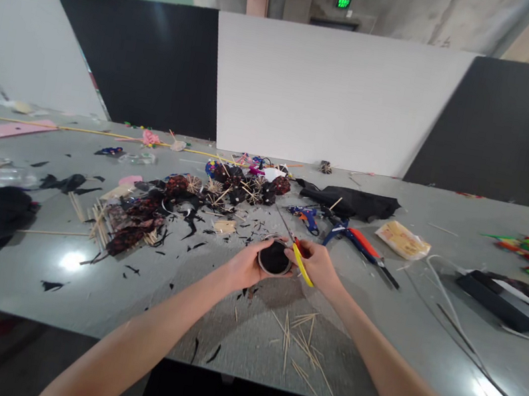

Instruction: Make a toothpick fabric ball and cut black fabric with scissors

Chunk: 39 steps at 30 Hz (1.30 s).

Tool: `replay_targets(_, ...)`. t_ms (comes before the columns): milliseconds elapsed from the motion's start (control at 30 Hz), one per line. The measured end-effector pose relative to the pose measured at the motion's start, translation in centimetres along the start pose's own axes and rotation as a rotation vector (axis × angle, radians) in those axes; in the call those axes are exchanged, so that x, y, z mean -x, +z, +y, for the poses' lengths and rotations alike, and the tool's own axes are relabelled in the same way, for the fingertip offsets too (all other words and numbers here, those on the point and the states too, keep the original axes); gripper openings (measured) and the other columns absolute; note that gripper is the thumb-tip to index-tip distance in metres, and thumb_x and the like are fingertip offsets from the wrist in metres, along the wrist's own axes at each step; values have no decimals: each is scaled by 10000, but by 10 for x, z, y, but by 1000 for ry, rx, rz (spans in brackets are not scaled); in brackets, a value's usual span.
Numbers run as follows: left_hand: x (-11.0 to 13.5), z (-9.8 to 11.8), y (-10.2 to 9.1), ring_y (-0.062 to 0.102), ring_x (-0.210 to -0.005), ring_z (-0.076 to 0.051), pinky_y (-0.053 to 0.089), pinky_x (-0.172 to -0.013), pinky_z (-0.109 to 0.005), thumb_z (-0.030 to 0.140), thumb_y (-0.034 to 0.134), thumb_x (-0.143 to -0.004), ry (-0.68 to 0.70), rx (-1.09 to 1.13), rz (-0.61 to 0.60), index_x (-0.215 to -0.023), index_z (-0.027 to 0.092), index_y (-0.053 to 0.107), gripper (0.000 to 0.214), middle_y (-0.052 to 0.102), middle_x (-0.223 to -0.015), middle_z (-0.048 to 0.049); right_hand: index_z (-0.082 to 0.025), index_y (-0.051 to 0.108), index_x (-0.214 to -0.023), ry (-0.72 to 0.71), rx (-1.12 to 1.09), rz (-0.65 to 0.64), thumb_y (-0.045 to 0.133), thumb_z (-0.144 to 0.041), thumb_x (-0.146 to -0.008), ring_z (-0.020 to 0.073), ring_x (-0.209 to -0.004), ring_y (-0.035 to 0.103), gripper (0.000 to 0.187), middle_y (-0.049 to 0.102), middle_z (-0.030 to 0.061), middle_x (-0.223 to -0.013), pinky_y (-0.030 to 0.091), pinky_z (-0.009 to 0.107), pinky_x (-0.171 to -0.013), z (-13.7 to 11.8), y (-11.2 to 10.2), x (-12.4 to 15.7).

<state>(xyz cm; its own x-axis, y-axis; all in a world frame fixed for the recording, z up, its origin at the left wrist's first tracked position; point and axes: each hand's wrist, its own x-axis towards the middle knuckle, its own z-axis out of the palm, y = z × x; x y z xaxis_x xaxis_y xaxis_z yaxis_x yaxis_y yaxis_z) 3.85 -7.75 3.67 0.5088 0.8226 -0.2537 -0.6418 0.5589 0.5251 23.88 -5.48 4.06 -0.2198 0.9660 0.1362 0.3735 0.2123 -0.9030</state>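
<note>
Above the grey table, my left hand (pixel 246 264) is closed round the side of a small round cup-like piece (pixel 275 258) with a pale rim and a black inside. My right hand (pixel 320 268) grips scissors (pixel 302 266) with yellow and red handles, their blades pointing up and to the left. Some of its fingers also meet the right side of the round piece. Just beyond my hands lies a blue glue gun (pixel 306 217). Loose wooden sticks (pixel 296 338) are scattered on the near side.
Black, stick-studded balls (pixel 236 186) and dark scraps (pixel 133 220) pile up at the left and back. A red-and-blue tool (pixel 363 243), black cloth (pixel 352 202) and a yellow packet (pixel 403 240) lie at right. A white cable (pixel 450 303) runs across the right side.
</note>
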Motion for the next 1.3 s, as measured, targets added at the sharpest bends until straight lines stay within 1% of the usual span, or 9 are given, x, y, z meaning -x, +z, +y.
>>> replay_targets(267, 0, 1, -2, 745, -1101, -312, 552, -1033, -550, 265, 503, -1035, 33, -24, -58, -1451, 176, 565, 430, 715, -1288, -182, -148, 698, -842, 16, -79, 41, 826, -572, -706, 182, -670, 575, 464, 666, 32, -753, 440, 280, -599, 0, 0, -1)
replay_targets(400, -2, -1, -6, 743, -1092, -308, 553, -1029, -530, 262, 565, -1006, 88, -90, -70, -1429, 171, 600, 434, 720, -1279, -177, -157, 716, -831, 6, -105, 49, 849, -586, -655, 220, -713, 611, 483, 683, 51, -751, 465, 296, -612, -4, 0, 0)
replay_targets(533, -1, -1, -5, 698, -1174, -302, 513, -1078, -458, 303, 669, -958, 236, -292, -49, -1352, 172, 680, 415, 723, -1288, -142, -159, 734, -862, -20, -68, 80, 836, -595, -663, 235, -744, 620, 491, 682, 47, -727, 476, 304, -638, -9, 0, 2)
replay_targets(667, 5, 2, -1, 584, -1336, -298, 399, -1174, -379, 355, 711, -941, 394, -576, -54, -1278, 209, 740, 368, 722, -1312, -83, -156, 727, -906, -46, -56, 106, 829, -573, -696, 232, -767, 627, 477, 710, 57, -789, 487, 306, -674, -11, 0, 3)
replay_targets(800, 8, 3, 0, 590, -1323, -307, 377, -1181, -357, 377, 707, -941, 470, -683, -30, -1262, 205, 749, 366, 709, -1342, -81, -161, 722, -929, -58, -66, 112, 827, -540, -724, 231, -796, 642, 444, 736, 69, -889, 501, 313, -719, -7, 0, 3)
replay_targets(900, 4, 1, -2, 598, -1321, -311, 417, -1160, -372, 375, 700, -947, 434, -615, -22, -1267, 196, 741, 369, 710, -1339, -89, -156, 724, -970, -54, -82, 113, 825, -535, -730, 236, -813, 647, 460, 740, 74, -908, 506, 321, -732, -3, 1, 2)
replay_targets(1067, 0, 0, -5, 689, -1207, -310, 533, -1074, -471, 337, 668, -961, 299, -335, -31, -1296, 193, 706, 366, 739, -1268, -116, -143, 722, -975, -23, -141, 122, 833, -554, -721, 217, -779, 640, 496, 735, 76, -909, 498, 309, -706, 1, 0, 0)
replay_targets(1167, -1, 1, -6, 712, -1177, -310, 551, -1065, -498, 308, 662, -967, 240, -226, -67, -1321, 175, 679, 378, 733, -1270, -148, -150, 725, -946, -6, -167, 132, 841, -581, -705, 213, -760, 648, 507, 737, 72, -886, 510, 310, -708, 0, 0, -1)
replay_targets(1300, -4, 4, -9, 714, -1176, -328, 545, -1063, -553, 297, 566, -1025, 178, -86, -69, -1386, 144, 613, 395, 717, -1292, -179, -153, 724, -956, 8, -185, 134, 847, -577, -704, 225, -782, 670, 508, 743, 80, -919, 526, 322, -737, -3, 0, 0)
